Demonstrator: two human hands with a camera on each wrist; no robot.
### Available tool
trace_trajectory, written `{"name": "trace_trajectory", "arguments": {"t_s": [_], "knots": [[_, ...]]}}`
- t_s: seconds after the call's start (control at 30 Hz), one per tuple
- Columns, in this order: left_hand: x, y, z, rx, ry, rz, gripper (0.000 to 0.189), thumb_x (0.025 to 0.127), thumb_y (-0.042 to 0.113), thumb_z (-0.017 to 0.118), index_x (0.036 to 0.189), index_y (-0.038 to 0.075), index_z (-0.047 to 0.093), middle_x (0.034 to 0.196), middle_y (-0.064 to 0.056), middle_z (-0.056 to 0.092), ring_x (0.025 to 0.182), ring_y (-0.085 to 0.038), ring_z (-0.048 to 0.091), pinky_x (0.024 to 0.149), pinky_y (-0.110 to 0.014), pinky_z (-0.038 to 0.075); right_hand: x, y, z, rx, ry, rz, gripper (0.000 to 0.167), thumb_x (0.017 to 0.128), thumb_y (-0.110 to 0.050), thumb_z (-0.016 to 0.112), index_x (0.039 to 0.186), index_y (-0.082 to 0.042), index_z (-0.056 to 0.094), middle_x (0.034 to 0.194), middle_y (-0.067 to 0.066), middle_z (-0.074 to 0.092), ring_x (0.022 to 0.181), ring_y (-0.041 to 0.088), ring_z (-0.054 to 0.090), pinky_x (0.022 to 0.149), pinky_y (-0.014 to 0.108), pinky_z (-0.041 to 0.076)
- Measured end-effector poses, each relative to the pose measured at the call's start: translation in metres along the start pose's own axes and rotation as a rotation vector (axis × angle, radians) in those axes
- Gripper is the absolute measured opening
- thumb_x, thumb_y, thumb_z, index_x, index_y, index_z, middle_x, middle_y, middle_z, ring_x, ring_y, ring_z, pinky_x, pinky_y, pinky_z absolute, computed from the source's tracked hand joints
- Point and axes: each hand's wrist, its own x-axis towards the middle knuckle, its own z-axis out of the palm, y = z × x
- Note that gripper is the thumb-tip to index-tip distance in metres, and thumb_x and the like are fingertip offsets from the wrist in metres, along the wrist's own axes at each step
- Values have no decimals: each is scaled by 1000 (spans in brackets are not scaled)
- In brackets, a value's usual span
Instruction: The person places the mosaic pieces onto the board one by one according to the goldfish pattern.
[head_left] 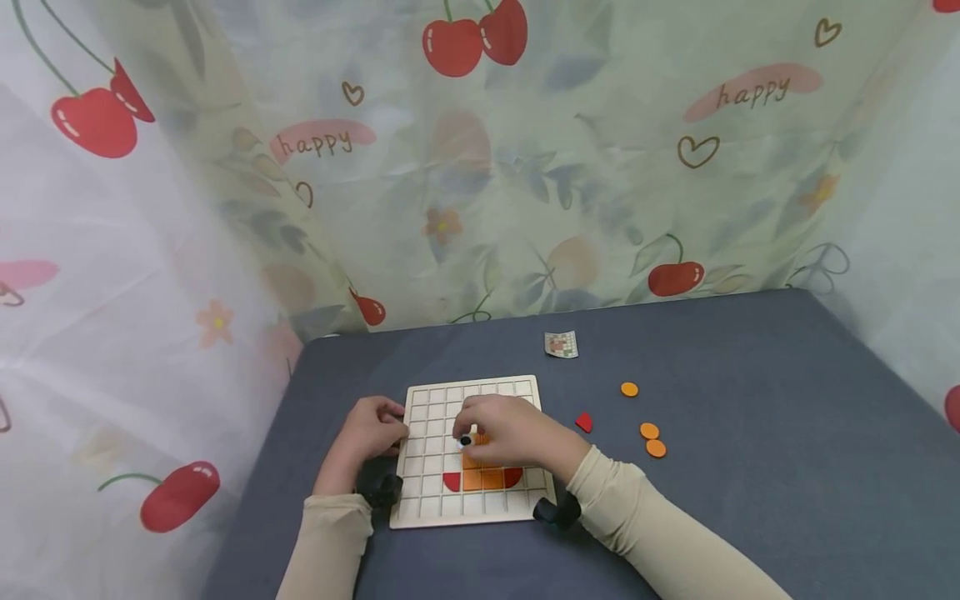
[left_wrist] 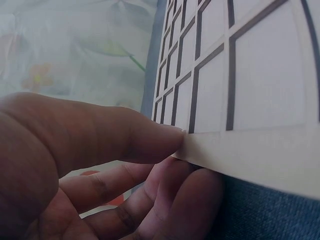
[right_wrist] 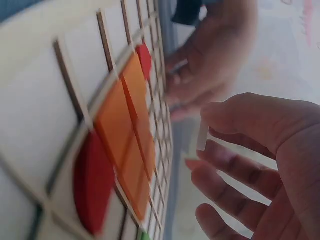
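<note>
A pale wooden grid board (head_left: 431, 510) lies on the dark table. My left hand (head_left: 371, 429) grips its left edge, thumb on the rim (left_wrist: 240, 150) and fingers curled below. Over the middle of the board, my right hand (head_left: 506, 429) pinches a small white piece with a black spot (head_left: 465, 440) between thumb and forefinger; the right wrist view shows this white piece (right_wrist: 202, 136) edge-on, above the board. Orange square tiles (head_left: 482, 479) fill several cells, with a red rounded tile (head_left: 452, 482) on the left and another (head_left: 513, 477) on the right. My right hand hides some cells.
Right of the board lie a red wedge-shaped piece (head_left: 584, 422) and orange discs (head_left: 629, 389), two of them (head_left: 652, 440) close together. A small printed pattern card (head_left: 561, 344) lies behind the board. A bit of green (right_wrist: 144, 235) shows on the board. Patterned cloth (head_left: 510, 183) hangs behind the table.
</note>
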Motion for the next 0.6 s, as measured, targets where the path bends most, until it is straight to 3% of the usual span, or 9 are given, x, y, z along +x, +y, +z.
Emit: {"name": "trace_trajectory", "arguments": {"t_s": [0.27, 0.6], "knots": [[-2, 4, -1, -1, 0, 9, 33, 87, 4, 73, 118, -4, 68, 95, -17, 70, 75, -23, 71, 65, -38, 65, 14, -10, 18, -16, -54, -21, 15, 94, -24, 76, 109, -22, 81, 105, -8, 71, 82, 2, 62, 73, 21, 53], [-3, 2, -1, -9, -5, 26, 34, 86, 3, 73, 119, -5, 67, 95, -18, 70, 75, -23, 71, 64, -39, 65, 18, -14, 24, -58, -67, -18, 16, 93, -23, 76, 109, -22, 81, 106, -7, 72, 85, 3, 63, 76, 21, 54]]}}
